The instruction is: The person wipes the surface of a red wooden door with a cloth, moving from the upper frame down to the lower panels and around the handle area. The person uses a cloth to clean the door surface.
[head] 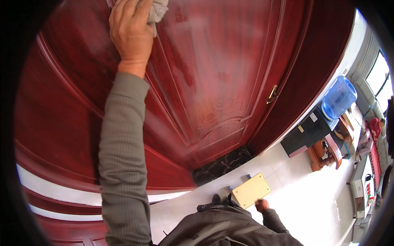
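My left hand (130, 33) reaches high up and grips a pale grey cloth (158, 12) against a dark red, glossy wooden door (221, 55). Its fingertips are cut off by the top of the picture. Carved scrollwork (221, 113) decorates the lower door panel, and a brass-coloured door handle (272, 93) sits near the right edge. Down by my body hangs my right hand (261, 205), small and slightly blurred, its fingers curled; whether anything is in it cannot be made out. Below it in view is a yellow-topped stool (252, 190) on the floor.
A black marbled threshold (221, 164) runs under the door. To the right stand a dark water dispenser (307, 129) with a blue bottle (340, 97), wooden furniture (327, 153) and a white low table (361, 187). A person in red (374, 129) sits farther back. Pale tiles (277, 181) cover the floor.
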`<state>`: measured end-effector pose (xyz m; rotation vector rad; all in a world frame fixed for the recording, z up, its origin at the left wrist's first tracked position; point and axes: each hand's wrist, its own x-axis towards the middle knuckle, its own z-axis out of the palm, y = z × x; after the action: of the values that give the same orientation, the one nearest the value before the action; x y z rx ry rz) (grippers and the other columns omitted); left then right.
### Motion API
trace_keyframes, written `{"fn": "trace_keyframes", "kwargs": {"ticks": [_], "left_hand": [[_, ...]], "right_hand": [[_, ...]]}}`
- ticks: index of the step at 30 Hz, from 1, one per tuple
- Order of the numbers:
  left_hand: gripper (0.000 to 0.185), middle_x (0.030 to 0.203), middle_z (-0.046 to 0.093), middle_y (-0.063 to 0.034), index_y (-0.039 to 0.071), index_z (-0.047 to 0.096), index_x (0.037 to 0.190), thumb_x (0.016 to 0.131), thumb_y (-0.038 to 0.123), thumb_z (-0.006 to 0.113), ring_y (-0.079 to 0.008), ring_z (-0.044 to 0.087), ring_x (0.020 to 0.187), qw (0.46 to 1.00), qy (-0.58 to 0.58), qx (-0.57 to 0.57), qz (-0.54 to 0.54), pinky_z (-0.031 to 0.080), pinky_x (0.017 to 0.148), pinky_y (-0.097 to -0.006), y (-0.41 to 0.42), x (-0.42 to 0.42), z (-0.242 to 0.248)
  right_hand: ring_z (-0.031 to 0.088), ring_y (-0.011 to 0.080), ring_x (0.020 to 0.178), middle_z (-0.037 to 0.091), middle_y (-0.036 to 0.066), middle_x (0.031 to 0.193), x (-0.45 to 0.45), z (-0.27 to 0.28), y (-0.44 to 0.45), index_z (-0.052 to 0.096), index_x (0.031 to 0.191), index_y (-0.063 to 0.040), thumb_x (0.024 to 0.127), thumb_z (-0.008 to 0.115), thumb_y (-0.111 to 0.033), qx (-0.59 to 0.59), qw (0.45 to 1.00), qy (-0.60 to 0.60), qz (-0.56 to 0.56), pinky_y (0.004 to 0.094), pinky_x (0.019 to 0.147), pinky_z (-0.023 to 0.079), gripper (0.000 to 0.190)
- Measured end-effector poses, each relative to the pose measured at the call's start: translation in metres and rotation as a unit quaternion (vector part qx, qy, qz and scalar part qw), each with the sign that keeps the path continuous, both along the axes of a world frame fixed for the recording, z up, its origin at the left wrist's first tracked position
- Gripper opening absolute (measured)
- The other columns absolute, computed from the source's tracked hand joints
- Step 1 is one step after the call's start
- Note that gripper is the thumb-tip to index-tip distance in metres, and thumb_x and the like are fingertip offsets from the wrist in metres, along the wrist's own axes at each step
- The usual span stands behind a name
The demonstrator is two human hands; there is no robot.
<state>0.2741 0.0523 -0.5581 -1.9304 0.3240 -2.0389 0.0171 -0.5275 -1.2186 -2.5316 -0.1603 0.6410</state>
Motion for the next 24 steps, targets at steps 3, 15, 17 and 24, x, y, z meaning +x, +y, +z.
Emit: {"fn": "trace_keyframes", "kwargs": {"ticks": [3,15,17,24], "left_hand": [[0.054,0.142,0.07,-0.01,0.012,0.074,0.138,0.089,-0.008,0.068,-0.034,0.064,0.131,0.997,0.028,0.074,-0.016,0.051,0.115,-0.0476,-0.004,0.0,-0.002],[0.051,0.162,0.056,-0.0088,0.014,0.064,0.149,0.098,0.012,0.064,-0.0274,0.055,0.147,0.855,0.487,0.169,0.049,0.037,0.131,-0.0487,-0.016,-0.01,-0.3],[0.046,0.159,0.058,-0.0088,0.017,0.068,0.144,0.098,0.012,0.064,-0.0297,0.055,0.147,0.896,0.414,0.159,0.015,0.037,0.131,-0.0525,-0.033,0.013,-0.236],[0.056,0.155,0.063,-0.0091,0.016,0.071,0.144,0.093,-0.008,0.065,-0.0322,0.062,0.137,0.984,0.109,0.115,0.077,0.043,0.127,-0.052,-0.055,0.062,-0.01]], "right_hand": [[0.081,0.0383,0.095,0.08,0.023,0.093,-0.052,-0.029,-0.04,0.083,0.086,-0.004,0.091,0.069,-0.018,-0.034,0.969,0.177,-0.17,0.0448,0.09,0.063,0.019],[0.074,0.0209,0.064,0.077,0.009,0.076,-0.018,-0.102,-0.014,0.078,0.081,-0.006,0.089,0.072,-0.008,0.081,0.986,-0.145,0.017,0.0359,0.058,0.059,0.009],[0.076,0.0301,0.076,0.078,0.013,0.087,-0.003,-0.102,-0.004,0.078,0.085,-0.009,0.085,0.07,-0.013,0.018,0.999,0.013,-0.036,0.0433,0.069,0.062,0.008],[0.078,0.0436,0.092,0.079,0.021,0.102,0.068,-0.063,0.054,0.08,0.094,-0.006,0.097,0.062,-0.021,0.041,0.993,0.004,0.113,0.0527,0.082,0.064,0.024]]}}
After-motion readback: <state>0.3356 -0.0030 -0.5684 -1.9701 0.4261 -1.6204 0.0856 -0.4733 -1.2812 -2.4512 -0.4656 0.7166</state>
